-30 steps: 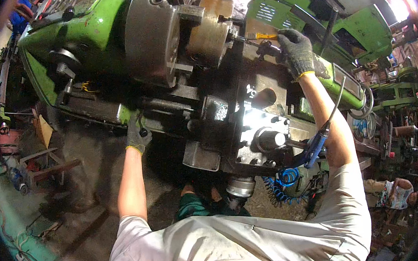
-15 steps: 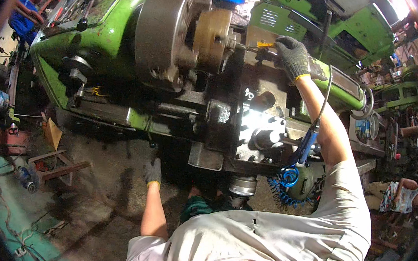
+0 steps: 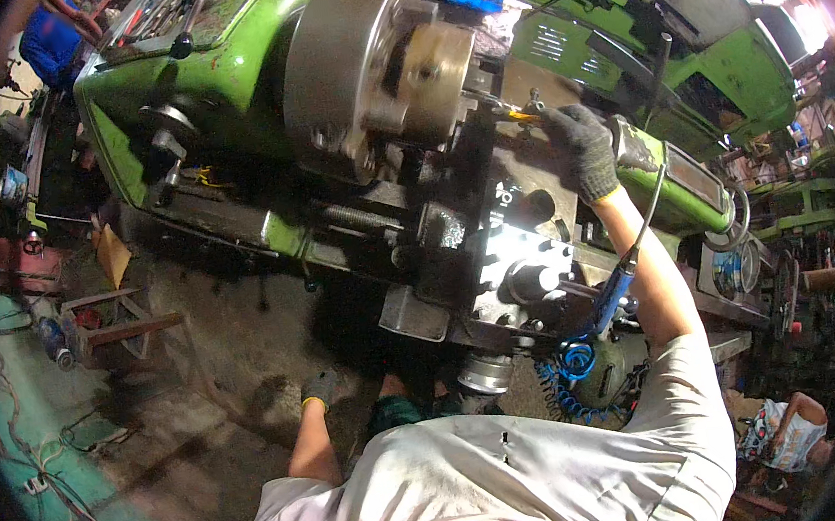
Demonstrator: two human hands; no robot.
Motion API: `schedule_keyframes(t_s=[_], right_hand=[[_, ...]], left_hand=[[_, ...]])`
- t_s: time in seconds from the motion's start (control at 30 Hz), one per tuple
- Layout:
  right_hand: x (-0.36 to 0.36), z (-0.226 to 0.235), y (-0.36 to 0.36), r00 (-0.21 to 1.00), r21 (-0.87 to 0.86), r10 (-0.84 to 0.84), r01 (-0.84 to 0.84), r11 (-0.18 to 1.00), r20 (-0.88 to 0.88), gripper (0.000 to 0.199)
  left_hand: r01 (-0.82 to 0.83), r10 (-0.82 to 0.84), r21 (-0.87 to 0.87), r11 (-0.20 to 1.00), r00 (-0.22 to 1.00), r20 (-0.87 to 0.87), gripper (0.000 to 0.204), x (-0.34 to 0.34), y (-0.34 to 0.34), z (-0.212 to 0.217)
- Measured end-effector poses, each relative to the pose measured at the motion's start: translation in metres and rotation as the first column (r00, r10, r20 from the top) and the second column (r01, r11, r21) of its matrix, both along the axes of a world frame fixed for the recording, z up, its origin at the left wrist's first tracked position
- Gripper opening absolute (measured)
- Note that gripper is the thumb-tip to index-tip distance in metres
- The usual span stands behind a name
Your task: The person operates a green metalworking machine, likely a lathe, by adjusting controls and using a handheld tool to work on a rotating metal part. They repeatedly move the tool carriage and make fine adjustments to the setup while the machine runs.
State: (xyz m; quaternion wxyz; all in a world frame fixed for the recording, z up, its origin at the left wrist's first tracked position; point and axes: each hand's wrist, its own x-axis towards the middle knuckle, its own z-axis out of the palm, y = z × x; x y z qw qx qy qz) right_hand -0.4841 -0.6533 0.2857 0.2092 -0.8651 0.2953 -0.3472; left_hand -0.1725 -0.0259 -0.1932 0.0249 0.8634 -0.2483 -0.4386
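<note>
My right hand (image 3: 583, 154), in a grey knit glove, reaches over the green metal lathe (image 3: 243, 66). Its fingers are closed round the end of a thin tool with a yellow part (image 3: 521, 116), which points left toward the brass-coloured round workpiece (image 3: 435, 73). The steel chuck (image 3: 335, 78) grips this workpiece, and the jaws look smeared as if turning. Whether the tool touches the workpiece I cannot tell. Low at my left side hangs my gloved left hand (image 3: 320, 386), away from the machine. Its fingers look loosely apart, and nothing shows in them.
Below my right hand stands the tool post (image 3: 535, 279). A blue air gun (image 3: 611, 302) with a coiled blue hose (image 3: 579, 375) hangs beside my right forearm. A wooden stand (image 3: 128, 334) and cables (image 3: 51, 477) lie on the left. Another person (image 3: 791, 430) is at the far right.
My right hand has shifted slightly down, and the yellow part with it. My left hand has dropped closer to my body. The whole view has moved a little, and the chuck jaws stand differently.
</note>
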Motion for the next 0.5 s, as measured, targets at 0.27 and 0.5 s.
schedule_keyframes(t_s=[0.27, 0.5], right_hand=[[-0.005, -0.01, -0.013, 0.976, -0.45, -0.184, 0.112, 0.886, -0.119, 0.025], [0.006, -0.002, -0.071, 0.923, 0.208, -0.385, 0.375, 0.903, 0.009, 0.028]], left_hand=[[-0.159, 0.127, -0.206, 0.966, 0.979, -0.161, 0.055, -0.017, -0.036, 0.037], [-0.035, 0.054, -0.198, 0.979, 0.994, 0.09, 0.051, -0.026, -0.011, 0.035]])
